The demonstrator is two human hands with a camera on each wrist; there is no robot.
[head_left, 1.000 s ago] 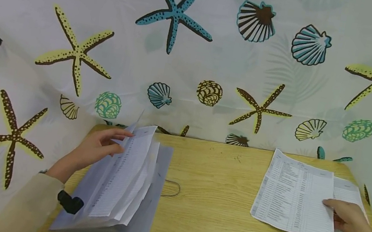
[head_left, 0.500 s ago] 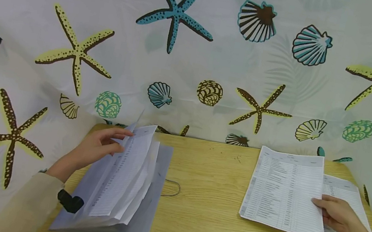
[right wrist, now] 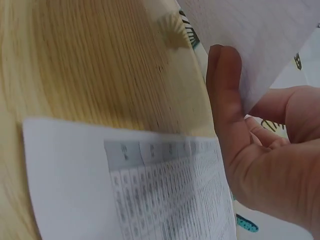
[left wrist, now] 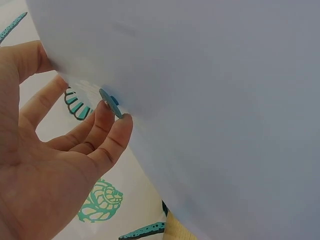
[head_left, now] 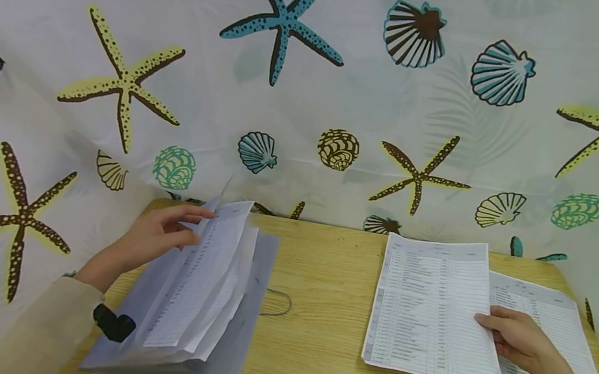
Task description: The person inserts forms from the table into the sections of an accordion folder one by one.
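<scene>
At the left of the head view, a grey folder point(head_left: 255, 313) lies open, its cover raised, with several printed pages point(head_left: 198, 283) fanned inside. My left hand point(head_left: 162, 233) holds the cover by its edge. In the left wrist view, two fingertips touch a small teal round button point(left wrist: 111, 103) on the cover point(left wrist: 210, 100). My right hand point(head_left: 518, 343) pinches a loose printed sheet point(head_left: 428, 310) by its right edge, thumb on top. The right wrist view shows that sheet point(right wrist: 265, 35) raised between thumb and fingers. A second printed sheet point(head_left: 557, 326) lies under it, partly covered.
A thin string loop point(head_left: 287, 305) sticks out from the folder's right side onto the wooden table point(head_left: 323, 325). A curtain point(head_left: 314, 103) printed with shells and starfish hangs behind the table and along both sides.
My right hand has moved left with the loose sheet, towards the middle of the table, baring more of the second sheet. The left hand and folder have stayed put.
</scene>
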